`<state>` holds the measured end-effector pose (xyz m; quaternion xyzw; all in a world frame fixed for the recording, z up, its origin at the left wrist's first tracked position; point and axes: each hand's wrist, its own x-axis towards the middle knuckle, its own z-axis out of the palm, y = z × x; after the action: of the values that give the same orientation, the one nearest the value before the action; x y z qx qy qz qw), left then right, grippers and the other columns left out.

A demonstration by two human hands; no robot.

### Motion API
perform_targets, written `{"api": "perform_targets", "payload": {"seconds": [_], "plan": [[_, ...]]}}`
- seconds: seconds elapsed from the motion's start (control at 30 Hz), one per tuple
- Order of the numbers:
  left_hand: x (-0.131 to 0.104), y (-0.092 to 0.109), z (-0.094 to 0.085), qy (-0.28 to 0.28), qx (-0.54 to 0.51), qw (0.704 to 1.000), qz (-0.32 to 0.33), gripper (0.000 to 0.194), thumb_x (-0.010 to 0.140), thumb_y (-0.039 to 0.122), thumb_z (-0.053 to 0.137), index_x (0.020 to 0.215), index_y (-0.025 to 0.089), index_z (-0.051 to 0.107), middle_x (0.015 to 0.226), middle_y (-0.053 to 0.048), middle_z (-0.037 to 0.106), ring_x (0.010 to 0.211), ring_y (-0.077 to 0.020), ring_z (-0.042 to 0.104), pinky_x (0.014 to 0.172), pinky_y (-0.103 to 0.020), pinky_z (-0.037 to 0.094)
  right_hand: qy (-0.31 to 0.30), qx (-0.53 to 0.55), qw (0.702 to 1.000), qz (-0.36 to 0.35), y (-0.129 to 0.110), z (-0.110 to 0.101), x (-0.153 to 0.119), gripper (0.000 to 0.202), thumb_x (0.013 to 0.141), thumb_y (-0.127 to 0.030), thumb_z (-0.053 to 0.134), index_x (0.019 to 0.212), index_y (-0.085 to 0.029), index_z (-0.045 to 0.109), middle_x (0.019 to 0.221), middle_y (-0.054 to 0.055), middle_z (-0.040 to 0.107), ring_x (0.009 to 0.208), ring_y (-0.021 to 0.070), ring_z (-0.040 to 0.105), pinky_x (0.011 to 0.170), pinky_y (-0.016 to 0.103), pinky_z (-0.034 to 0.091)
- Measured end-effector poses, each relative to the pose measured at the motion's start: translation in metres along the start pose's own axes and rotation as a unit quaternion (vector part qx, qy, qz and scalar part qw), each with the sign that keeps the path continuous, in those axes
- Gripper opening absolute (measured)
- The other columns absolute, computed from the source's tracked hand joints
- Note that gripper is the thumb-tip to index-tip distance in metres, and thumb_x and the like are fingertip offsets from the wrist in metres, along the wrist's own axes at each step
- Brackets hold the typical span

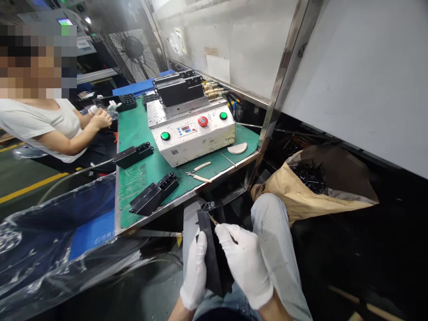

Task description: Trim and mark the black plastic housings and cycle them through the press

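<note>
My left hand [195, 272], in a white glove, grips the left side of a long black plastic part [211, 254] held above my lap. My right hand [245, 258], also gloved, is closed round a thin tool [213, 220] whose tip touches the black part near its upper end. Most of the tool is hidden in the fingers. Pliers with cream handles [201, 172] lie on the green table [133, 180]. Two similar black parts, one at the table's front corner [154, 195] and one behind it [133, 154], rest to the left.
A white machine [197, 142] with green and red buttons stands on the table. At the right is an open paper sack [281, 187] of black scraps. A blue bin lined with plastic [93, 232] sits at the left. Beyond it, a person [56, 125] sits beside the table.
</note>
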<state>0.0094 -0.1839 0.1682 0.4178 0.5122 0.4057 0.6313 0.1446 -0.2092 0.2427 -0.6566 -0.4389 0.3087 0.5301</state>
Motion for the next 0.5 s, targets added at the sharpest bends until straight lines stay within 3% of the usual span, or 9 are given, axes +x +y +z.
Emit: {"api": "perform_targets", "payload": {"seconds": [0.17,0.5], "plan": [[0.0023,0.0022,0.0012,-0.005,-0.008,1.000,0.017,0.054,0.100,0.060,0.052,0.138,0.023,0.064,0.140,-0.006,0.067,0.142,-0.0233,0.050,0.127,-0.037,0.028,0.007,-0.001,1.000,-0.011,0.0038,0.0023,0.0004,0.035,0.103,-0.037,0.056,0.083,-0.020,0.078,0.076,0.002,0.075,0.072,0.0148,0.068,0.067,0.023,0.049],[0.0005,0.0069,0.0060,0.011,0.036,0.998,0.044,0.055,0.096,0.061,0.057,0.128,0.018,0.068,0.124,-0.010,0.073,0.128,-0.0281,0.060,0.120,-0.043,0.039,0.017,0.004,1.000,-0.022,0.0071,0.0060,0.0025,0.033,0.103,-0.034,0.056,0.087,-0.020,0.081,0.084,0.004,0.079,0.074,0.0163,0.071,0.071,0.024,0.053]]}}
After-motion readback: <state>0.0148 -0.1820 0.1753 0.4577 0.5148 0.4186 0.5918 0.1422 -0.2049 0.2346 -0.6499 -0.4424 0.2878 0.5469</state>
